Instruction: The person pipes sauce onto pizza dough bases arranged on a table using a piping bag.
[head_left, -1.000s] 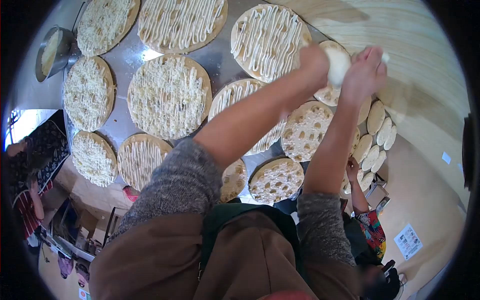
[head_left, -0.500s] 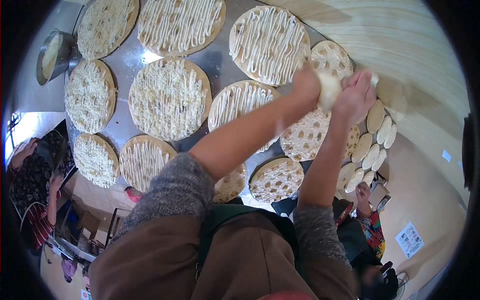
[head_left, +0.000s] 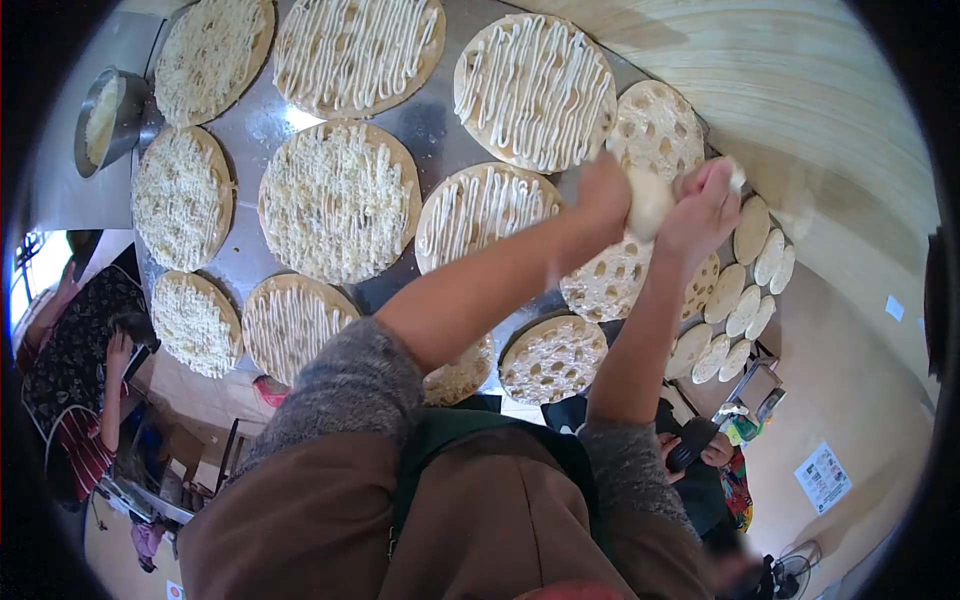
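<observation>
Between my hands is a piping bag [head_left: 650,205] filled with pale cream. My left hand [head_left: 604,195] closes around its left end, and my right hand [head_left: 697,218] grips the other end, where a white twisted tip of the bag sticks out. Both are held above a round flatbread [head_left: 657,125] with dark holes and a glossy coating. Left of them lies a flatbread striped with white cream [head_left: 535,90]. Partly behind my left forearm is another striped flatbread [head_left: 480,215]. The bag's nozzle cannot be made out.
Several flatbreads with grated topping [head_left: 340,200] lie on the metal table [head_left: 420,120]. A metal bowl [head_left: 122,120] of grated topping stands at the left. Small plain dough rounds [head_left: 750,230] line the right end. One person [head_left: 85,340] is at the left, another [head_left: 700,460] at the right.
Both my hands and the piping bag have shifted slightly left and towards me. The person at the right now holds a dark object; the person at the left has moved a hand.
</observation>
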